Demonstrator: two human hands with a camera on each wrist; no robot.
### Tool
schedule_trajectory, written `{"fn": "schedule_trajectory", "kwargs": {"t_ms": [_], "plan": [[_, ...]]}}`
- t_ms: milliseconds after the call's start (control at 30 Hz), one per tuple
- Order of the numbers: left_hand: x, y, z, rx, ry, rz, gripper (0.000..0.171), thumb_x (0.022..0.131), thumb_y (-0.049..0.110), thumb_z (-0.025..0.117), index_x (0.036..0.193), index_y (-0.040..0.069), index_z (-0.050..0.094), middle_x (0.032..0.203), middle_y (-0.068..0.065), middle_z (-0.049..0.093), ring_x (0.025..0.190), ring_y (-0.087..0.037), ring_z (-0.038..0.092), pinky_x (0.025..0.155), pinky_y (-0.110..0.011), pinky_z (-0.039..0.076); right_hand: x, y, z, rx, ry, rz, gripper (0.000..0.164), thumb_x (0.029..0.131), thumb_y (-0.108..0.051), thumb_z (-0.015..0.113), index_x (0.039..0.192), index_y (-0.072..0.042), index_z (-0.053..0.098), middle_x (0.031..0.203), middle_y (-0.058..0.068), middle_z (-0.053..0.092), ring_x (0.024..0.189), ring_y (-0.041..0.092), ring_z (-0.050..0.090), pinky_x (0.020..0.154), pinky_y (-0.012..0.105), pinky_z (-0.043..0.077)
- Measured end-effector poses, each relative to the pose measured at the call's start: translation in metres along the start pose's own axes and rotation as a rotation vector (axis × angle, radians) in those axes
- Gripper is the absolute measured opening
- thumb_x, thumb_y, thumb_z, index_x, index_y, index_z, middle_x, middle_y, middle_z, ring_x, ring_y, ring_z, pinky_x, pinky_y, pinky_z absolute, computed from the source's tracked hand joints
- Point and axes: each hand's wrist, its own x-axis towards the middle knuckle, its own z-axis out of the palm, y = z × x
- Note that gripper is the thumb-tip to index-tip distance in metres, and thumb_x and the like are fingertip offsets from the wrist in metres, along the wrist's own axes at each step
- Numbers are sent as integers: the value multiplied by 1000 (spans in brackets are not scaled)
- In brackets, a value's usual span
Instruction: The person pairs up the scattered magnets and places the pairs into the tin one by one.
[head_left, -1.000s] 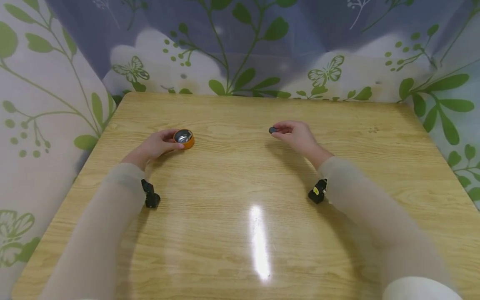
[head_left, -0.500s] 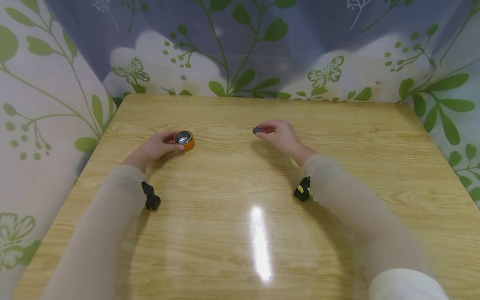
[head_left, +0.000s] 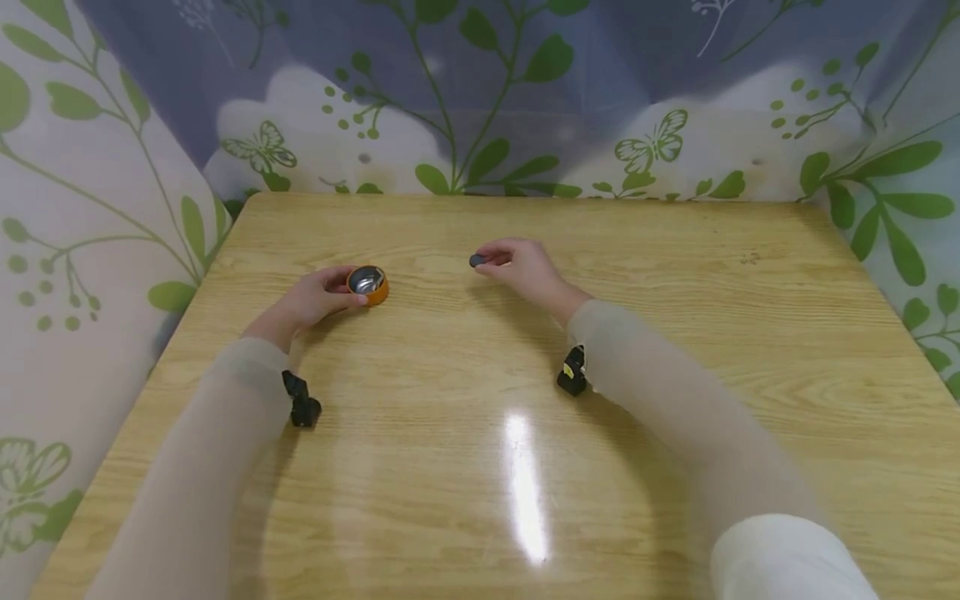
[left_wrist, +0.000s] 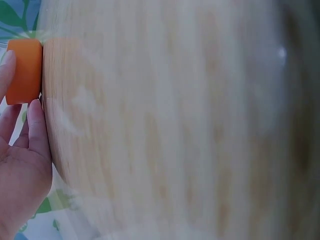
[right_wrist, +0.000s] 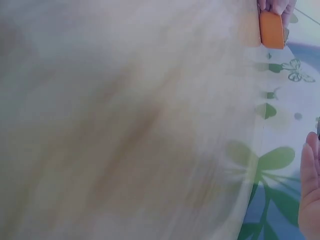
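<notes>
A small round orange bowl (head_left: 380, 292) with a shiny metal inside stands on the table at left of centre. My left hand (head_left: 318, 298) holds its left side, the thumb on the near wall and the fingers behind. In the left wrist view the orange wall (left_wrist: 26, 72) sits right against the tabletop, thumb and fingertips touching it. To the right, my right hand (head_left: 525, 271) pinches a small dark round disc (head_left: 476, 261) between thumb and fingers, above the table and apart from the bowl. In the right wrist view only part of this hand (right_wrist: 310, 190) shows at the edge.
The wood-grain table (head_left: 420, 467) has a bright light reflection (head_left: 525, 492) in front. Behind it and at the sides hangs a leaf-patterned cloth (head_left: 480, 100). Each wrist bears a black camera, one on the left (head_left: 302, 402) and one on the right (head_left: 573, 373).
My right hand has moved left with the dark disc, closer to the bowl. The left hand and the bowl stay nearly in place.
</notes>
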Motion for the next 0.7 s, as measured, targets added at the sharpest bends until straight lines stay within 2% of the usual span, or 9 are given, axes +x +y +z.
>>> {"fn": "schedule_trajectory", "kwargs": {"t_ms": [400,700], "plan": [[3,-3,5,-12,3,-2,80,82,34,72,146,9,31,140,-16,39,126,-28,36,105,-42,28,20,-18,23,1,-53,-18,32,86,-19,69,115,-4,65,101,9,67,90,17,61,76,26,48],[3,-4,0,5,9,-3,79,82,35,71,145,9,31,139,-16,40,125,-29,36,106,-44,25,30,-30,34,-25,-73,-41,33,88,-22,67,116,-6,65,104,7,66,91,15,59,77,25,47]]}}
